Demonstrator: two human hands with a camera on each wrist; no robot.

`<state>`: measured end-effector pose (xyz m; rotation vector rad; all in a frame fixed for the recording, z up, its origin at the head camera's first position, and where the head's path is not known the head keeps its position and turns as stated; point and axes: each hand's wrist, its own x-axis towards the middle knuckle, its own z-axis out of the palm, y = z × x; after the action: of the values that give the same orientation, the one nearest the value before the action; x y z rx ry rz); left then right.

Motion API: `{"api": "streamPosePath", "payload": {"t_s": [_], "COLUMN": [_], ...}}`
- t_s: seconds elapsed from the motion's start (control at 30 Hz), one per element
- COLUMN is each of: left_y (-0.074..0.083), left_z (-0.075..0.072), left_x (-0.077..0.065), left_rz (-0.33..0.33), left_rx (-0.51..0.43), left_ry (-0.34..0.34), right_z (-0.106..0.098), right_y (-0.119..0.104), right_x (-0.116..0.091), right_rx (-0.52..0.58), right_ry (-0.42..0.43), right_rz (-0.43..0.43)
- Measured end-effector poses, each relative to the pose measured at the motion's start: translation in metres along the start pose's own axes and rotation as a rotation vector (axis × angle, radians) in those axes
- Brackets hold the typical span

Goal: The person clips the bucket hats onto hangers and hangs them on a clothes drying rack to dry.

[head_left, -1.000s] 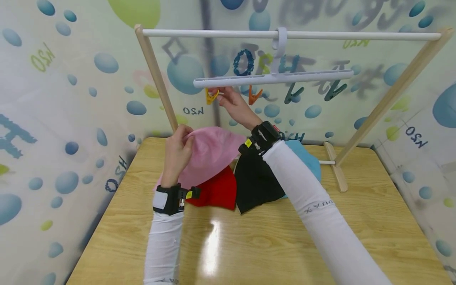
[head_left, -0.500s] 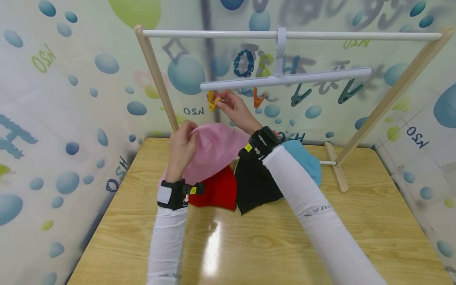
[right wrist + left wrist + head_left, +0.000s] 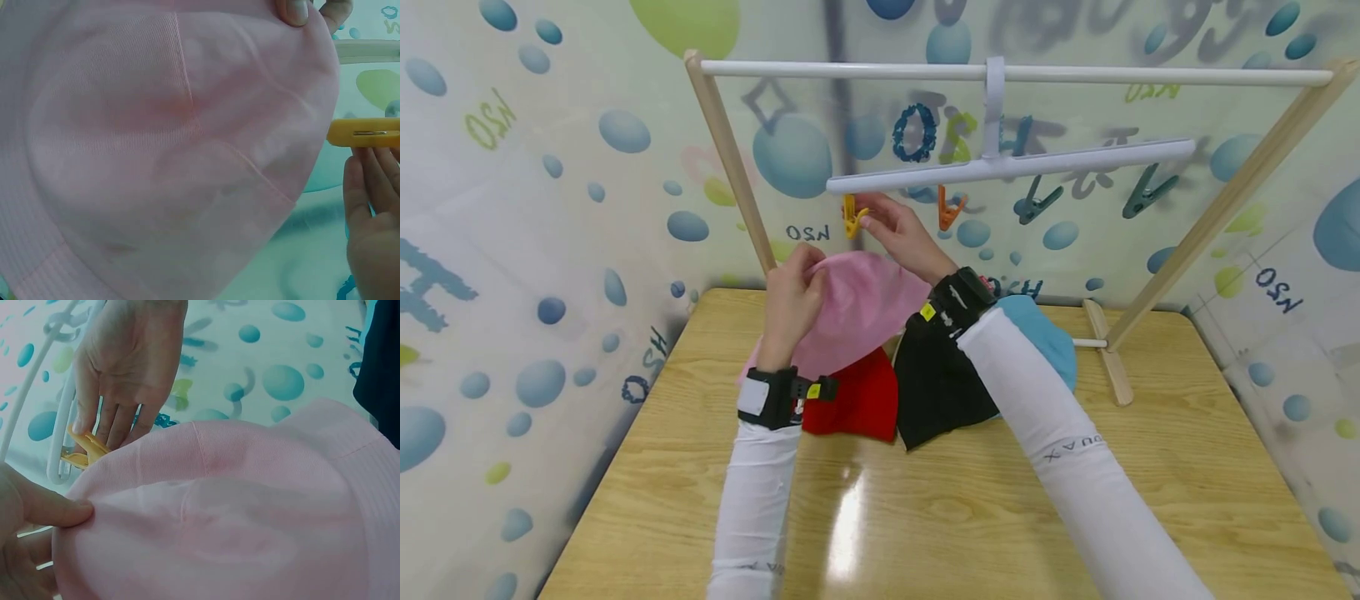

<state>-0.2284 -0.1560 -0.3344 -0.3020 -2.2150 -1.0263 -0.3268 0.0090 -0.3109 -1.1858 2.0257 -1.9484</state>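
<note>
My left hand point(image 3: 793, 304) pinches the edge of a pink bucket hat point(image 3: 868, 300), with the thumb point(image 3: 59, 509) on the near side of the cloth. Above and right of it, my right hand point(image 3: 912, 240) grips a yellow clothespin point(image 3: 853, 218) between thumb and fingers. That clothespin hangs at the left end of a white hanger point(image 3: 1015, 167), which tilts lower on this side. In the right wrist view the yellow clothespin point(image 3: 362, 132) reaches right to the hat's edge. An orange clothespin point(image 3: 950, 208) and two green clothespins point(image 3: 1037, 202) hang farther along.
The hanger hooks over the white bar point(image 3: 850, 72) of a rack with wooden legs point(image 3: 1225, 217). Beneath the hands, a red hat point(image 3: 857, 400), a black hat point(image 3: 936, 383) and a light blue hat point(image 3: 1045, 333) lie on the wooden table point(image 3: 985, 517). Patterned walls stand close behind.
My left hand has brought the pink hat up and to the right, closer to the yellow clothespin. The hanger has swung rightward, and my right hand has shifted slightly down and right with the clothespin.
</note>
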Motion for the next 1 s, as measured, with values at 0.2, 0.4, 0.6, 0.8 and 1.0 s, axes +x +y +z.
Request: {"api": "streamPosePath", "payload": {"t_s": [0.2, 0.4, 0.6, 0.8, 1.0], "left_y": [-0.003, -0.005, -0.005, -0.007, -0.005], "left_z": [0.001, 0.003, 0.003, 0.004, 0.007], "left_x": [0.003, 0.005, 0.01, 0.012, 0.016], "left_rz": [-0.05, -0.104, -0.155, -0.144, -0.126], "left_rx": [0.01, 0.028, 0.028, 0.022, 0.033], "left_ry": [-0.003, -0.013, -0.026, -0.043, -0.035], "right_z": [0.007, 0.014, 0.015, 0.015, 0.019], "right_y": [-0.001, -0.003, -0.004, -0.005, -0.005], "right_x": [-0.002, -0.002, -0.003, -0.005, -0.003], "right_rx": [0.037, 0.053, 0.078, 0.096, 0.135], "right_ry": [0.032, 0.067, 0.05, 0.057, 0.112], "right_rz": [0.041, 0.062, 0.073, 0.08, 0.073]}}
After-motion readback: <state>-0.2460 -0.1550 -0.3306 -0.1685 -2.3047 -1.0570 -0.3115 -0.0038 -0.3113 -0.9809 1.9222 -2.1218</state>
